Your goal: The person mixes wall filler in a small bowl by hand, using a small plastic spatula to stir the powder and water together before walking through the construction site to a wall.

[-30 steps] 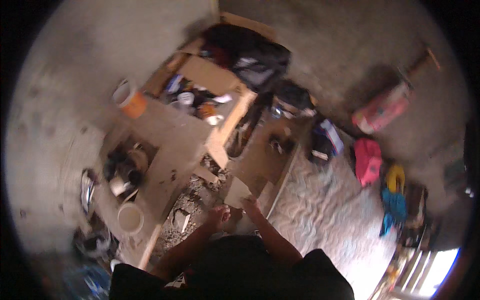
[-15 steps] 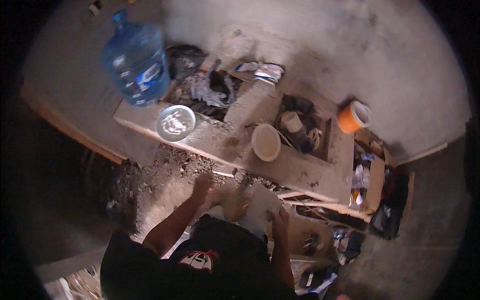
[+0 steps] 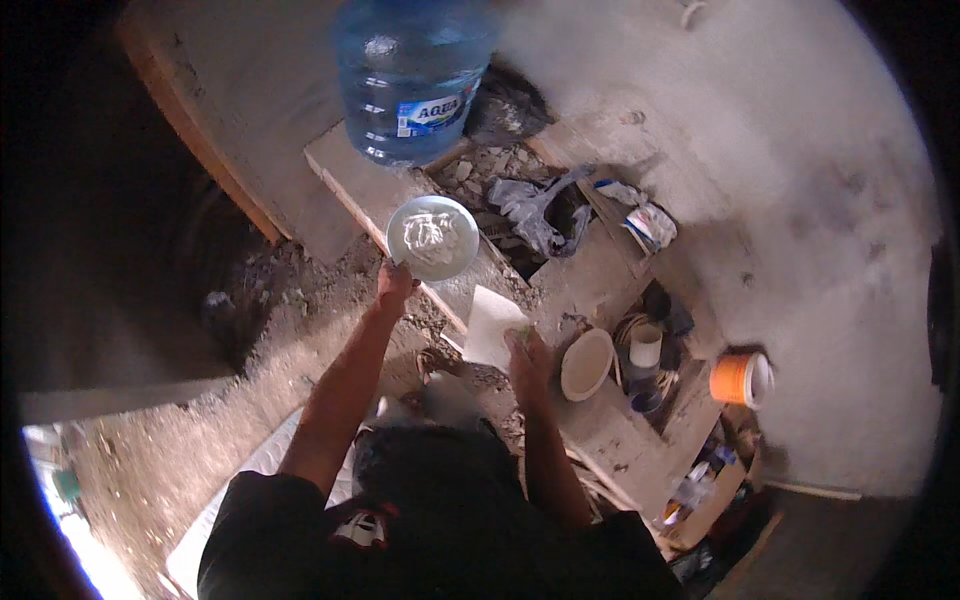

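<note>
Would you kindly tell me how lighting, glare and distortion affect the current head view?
In the head view, glare washes out the lower-left rim; the upper left sinks into deep shadow; highlights glint on the blue water bottle; the fisheye leaves black corners; the bowl at the left hand and pale sheet in the right hand stay discernible.

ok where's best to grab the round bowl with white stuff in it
Probably pinch the bowl by its near-left rim, from the person's side: its open top faces up, and that edge lies closest, where the left hand is.
</note>
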Demonstrator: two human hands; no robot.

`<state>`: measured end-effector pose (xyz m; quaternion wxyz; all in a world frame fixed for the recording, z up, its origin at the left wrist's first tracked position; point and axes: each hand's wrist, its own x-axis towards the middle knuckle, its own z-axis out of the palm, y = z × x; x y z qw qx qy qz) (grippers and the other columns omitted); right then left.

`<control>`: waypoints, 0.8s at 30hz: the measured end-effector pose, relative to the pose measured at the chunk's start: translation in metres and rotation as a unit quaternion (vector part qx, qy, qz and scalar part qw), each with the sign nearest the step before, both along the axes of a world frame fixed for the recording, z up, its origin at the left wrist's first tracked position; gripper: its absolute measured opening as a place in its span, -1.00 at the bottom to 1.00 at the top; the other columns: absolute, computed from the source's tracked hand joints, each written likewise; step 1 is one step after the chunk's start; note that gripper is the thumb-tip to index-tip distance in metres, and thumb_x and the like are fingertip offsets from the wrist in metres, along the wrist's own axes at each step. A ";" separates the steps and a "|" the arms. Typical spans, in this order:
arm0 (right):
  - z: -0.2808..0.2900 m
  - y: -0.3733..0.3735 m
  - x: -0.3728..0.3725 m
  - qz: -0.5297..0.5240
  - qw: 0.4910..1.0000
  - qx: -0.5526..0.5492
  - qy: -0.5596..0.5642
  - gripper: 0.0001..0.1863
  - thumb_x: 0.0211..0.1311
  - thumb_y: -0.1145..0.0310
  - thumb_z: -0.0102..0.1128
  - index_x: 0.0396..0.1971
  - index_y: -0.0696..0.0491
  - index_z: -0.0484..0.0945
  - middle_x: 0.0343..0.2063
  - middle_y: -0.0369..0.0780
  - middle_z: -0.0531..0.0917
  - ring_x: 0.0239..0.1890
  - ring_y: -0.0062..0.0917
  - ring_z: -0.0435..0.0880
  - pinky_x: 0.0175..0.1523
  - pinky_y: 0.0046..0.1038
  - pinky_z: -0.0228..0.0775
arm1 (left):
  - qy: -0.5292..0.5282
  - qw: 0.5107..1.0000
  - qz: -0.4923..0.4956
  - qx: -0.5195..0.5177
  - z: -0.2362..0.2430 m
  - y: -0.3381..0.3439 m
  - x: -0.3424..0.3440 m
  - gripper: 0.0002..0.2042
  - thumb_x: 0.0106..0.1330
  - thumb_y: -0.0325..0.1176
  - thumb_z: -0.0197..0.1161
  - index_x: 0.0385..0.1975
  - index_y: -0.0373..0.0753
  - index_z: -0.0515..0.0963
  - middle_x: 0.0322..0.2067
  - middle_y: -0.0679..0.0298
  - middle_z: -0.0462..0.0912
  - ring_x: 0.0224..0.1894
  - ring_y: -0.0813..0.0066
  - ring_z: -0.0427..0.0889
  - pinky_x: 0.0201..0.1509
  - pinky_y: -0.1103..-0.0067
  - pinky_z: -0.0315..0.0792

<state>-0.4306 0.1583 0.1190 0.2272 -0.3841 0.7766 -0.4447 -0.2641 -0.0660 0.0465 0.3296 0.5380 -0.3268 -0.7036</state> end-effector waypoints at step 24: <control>0.097 -0.285 0.145 0.539 0.824 0.035 0.174 -0.78 0.08 0.36 0.11 -0.36 0.21 0.51 -0.49 0.09 0.59 -0.37 0.01 0.59 -0.26 -0.13 0.42 | 0.057 0.974 0.198 -0.097 0.036 0.081 0.203 -0.60 0.42 -0.32 -0.10 0.21 -0.31 0.24 0.02 0.20 0.47 0.00 0.43 0.51 0.05 0.46 0.46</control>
